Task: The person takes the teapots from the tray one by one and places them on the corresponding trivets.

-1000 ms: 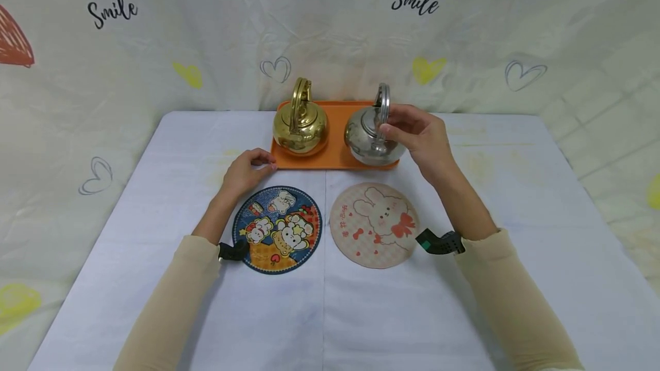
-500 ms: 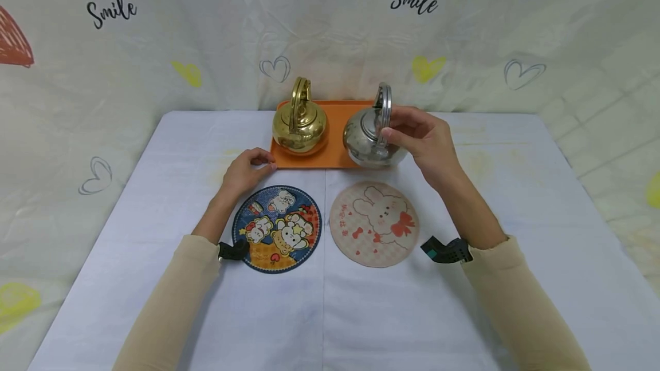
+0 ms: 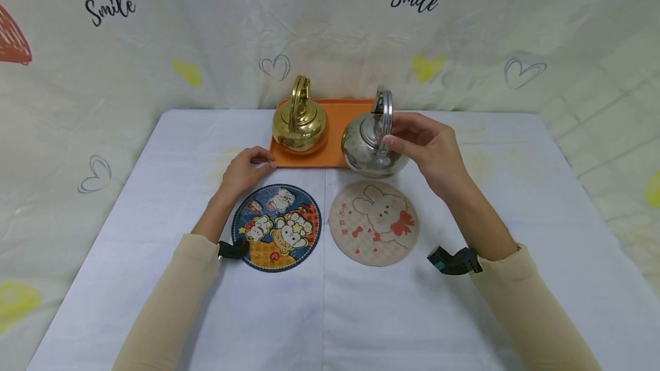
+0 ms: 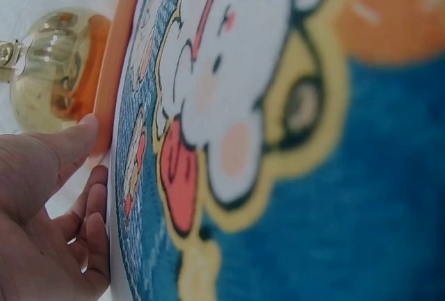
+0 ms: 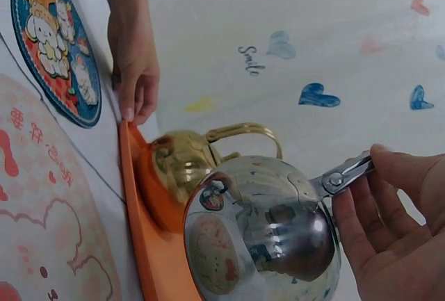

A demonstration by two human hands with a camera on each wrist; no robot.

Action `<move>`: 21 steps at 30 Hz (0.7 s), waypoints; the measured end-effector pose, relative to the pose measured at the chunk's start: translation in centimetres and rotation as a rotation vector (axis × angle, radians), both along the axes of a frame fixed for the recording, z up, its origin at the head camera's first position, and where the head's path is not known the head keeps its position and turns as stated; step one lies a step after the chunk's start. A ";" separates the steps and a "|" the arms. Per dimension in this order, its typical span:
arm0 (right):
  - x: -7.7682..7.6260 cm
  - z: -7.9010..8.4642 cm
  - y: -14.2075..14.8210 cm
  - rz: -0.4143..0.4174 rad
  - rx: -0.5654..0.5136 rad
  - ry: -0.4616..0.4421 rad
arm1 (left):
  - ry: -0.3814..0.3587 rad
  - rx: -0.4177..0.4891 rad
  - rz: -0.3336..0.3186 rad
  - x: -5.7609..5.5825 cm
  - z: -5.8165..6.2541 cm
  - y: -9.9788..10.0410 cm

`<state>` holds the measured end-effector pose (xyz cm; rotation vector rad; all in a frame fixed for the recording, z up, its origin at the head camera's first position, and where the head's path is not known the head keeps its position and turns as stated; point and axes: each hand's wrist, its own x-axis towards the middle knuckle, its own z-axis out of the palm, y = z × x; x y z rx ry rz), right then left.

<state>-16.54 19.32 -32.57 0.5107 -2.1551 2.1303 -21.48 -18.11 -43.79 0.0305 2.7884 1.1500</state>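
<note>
My right hand (image 3: 430,150) pinches the upright handle of a shiny silver kettle (image 3: 363,150) between thumb and fingers. The kettle hangs over the right front part of an orange tray (image 3: 335,130), its base covering the tray's front edge in the head view. On the tray's left half stands a gold kettle (image 3: 299,127), handle up. At the tray's left front corner my left hand (image 3: 244,173) holds the rim; in the left wrist view its thumb (image 4: 80,137) lies against the orange edge. The silver kettle (image 5: 261,231) partly hides the gold kettle (image 5: 184,165) in the right wrist view.
Two round mats lie in front of the tray: a blue cartoon mat (image 3: 278,228) on the left and a pink rabbit mat (image 3: 373,225) on the right. A white cloth (image 3: 319,314) covers the table. Behind it hangs a printed backdrop (image 3: 340,33).
The silver kettle has come off the tray and moved a little toward me in my right hand, past the tray's front edge. My left hand, the gold kettle and the mats stay put.
</note>
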 end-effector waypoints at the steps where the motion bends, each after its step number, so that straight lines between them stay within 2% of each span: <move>1: 0.1 0.0 0.0 0.004 0.001 -0.002 | -0.001 0.000 0.001 0.0 0.0 0.0; 21: 3.5 0.3 0.3 0.012 0.026 -0.058 | 0.001 -0.010 0.011 -0.2 -0.2 0.1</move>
